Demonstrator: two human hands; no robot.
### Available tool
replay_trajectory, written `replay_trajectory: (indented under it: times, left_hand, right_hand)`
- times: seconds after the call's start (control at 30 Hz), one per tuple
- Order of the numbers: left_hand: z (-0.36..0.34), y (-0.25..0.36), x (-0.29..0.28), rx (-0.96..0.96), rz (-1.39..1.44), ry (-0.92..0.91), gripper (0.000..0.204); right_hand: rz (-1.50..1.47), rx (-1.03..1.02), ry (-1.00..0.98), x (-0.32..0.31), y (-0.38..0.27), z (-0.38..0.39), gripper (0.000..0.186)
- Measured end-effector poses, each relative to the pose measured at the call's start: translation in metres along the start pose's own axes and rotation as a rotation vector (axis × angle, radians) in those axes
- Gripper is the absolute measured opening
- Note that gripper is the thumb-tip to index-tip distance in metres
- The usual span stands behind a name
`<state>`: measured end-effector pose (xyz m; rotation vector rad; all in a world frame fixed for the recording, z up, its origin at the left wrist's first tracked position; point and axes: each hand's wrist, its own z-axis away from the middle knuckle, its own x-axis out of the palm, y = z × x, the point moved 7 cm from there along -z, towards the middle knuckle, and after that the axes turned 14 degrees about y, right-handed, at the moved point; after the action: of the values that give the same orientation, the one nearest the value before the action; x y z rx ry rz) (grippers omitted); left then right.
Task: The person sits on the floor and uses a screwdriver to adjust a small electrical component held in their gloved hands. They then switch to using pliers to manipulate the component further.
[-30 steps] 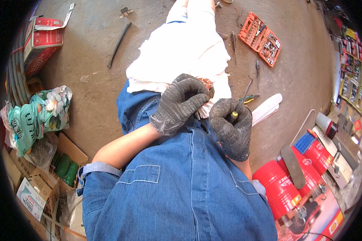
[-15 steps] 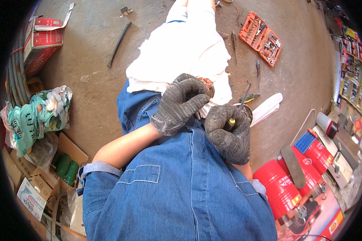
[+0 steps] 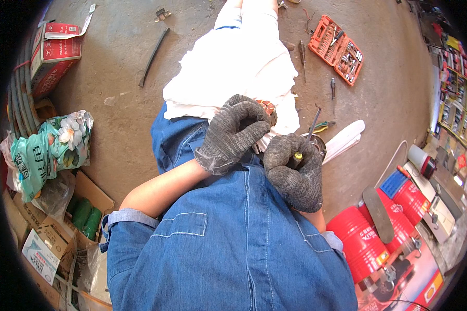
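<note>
My left hand [image 3: 230, 136], in a dark grey knit glove, is closed with fingertips and thumb together. It grips a small piece with reddish-brown, copper-like windings [image 3: 267, 107], mostly hidden by the fingers. Beside it, my right hand [image 3: 293, 175], gloved alike, is wrapped round a thin hooked pick [image 3: 314, 122]. The pick's dark shaft points up and away, its small tip bent over. A yellow handle end [image 3: 298, 156] shows between the fingers. A white cloth [image 3: 228, 67] lies over my lap below both hands.
An orange socket set case [image 3: 336, 49] lies open on the floor, far right. Nearer are a screwdriver [image 3: 302, 59], green-and-yellow-handled pliers [image 3: 323, 126] and white strips [image 3: 345, 139]. Red drums [image 3: 355, 243] stand at right; a red box [image 3: 56, 57] and a green bag [image 3: 46, 155] at left.
The hooked pick has shifted a little: its tip has dropped slightly and moved left. My left hand and the piece in it look still.
</note>
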<state>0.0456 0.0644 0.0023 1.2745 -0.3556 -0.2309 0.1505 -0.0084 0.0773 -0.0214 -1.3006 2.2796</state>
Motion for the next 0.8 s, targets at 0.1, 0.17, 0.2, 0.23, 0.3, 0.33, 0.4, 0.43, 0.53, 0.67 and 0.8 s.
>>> replay_trajectory:
  times: [0.1, 0.17, 0.2, 0.23, 0.3, 0.33, 0.4, 0.43, 0.53, 0.67, 0.8]
  left_hand:
    - [0.000, -0.001, 0.000, -0.002, 0.009, 0.007, 0.015]
    - [0.000, 0.000, 0.000, 0.002, 0.008, 0.011, 0.015]
    - [0.000, 0.000, 0.000, 0.008, 0.001, 0.010, 0.015]
    - [0.000, 0.000, 0.000, 0.013, -0.005, 0.009, 0.015]
    - [0.000, 0.001, 0.000, -0.004, -0.013, -0.001, 0.016]
    - [0.000, 0.001, 0.000, -0.013, -0.017, -0.005, 0.017]
    - [0.000, 0.003, 0.000, -0.007, -0.018, -0.008, 0.016]
    - [0.000, 0.004, 0.000, -0.004, -0.019, -0.011, 0.016]
    - [0.000, 0.000, 0.000, 0.006, -0.009, -0.006, 0.015]
    - [0.001, -0.005, 0.001, -0.008, 0.002, -0.014, 0.014]
    - [0.002, -0.008, 0.001, -0.037, 0.061, 0.029, 0.014]
  right_hand:
    - [-0.013, 0.002, 0.001, 0.000, 0.000, 0.000, 0.020]
    - [-0.024, 0.004, -0.003, 0.000, 0.001, 0.000, 0.020]
    - [-0.025, 0.005, -0.007, 0.000, 0.002, -0.001, 0.020]
    - [-0.026, 0.007, -0.010, -0.001, 0.002, -0.001, 0.020]
    - [-0.025, 0.028, 0.008, 0.000, 0.004, -0.001, 0.019]
    - [-0.024, 0.039, 0.016, -0.001, 0.005, -0.001, 0.019]
    - [-0.057, 0.028, -0.016, 0.000, 0.007, -0.003, 0.021]
    - [-0.074, 0.023, -0.031, 0.000, 0.007, -0.004, 0.022]
    - [-0.333, 0.245, -0.045, 0.005, 0.019, -0.003, 0.025]
    - [-0.667, 0.431, -0.185, 0.020, 0.021, -0.005, 0.025]
    - [-0.753, 0.475, -0.204, 0.025, 0.029, -0.006, 0.023]
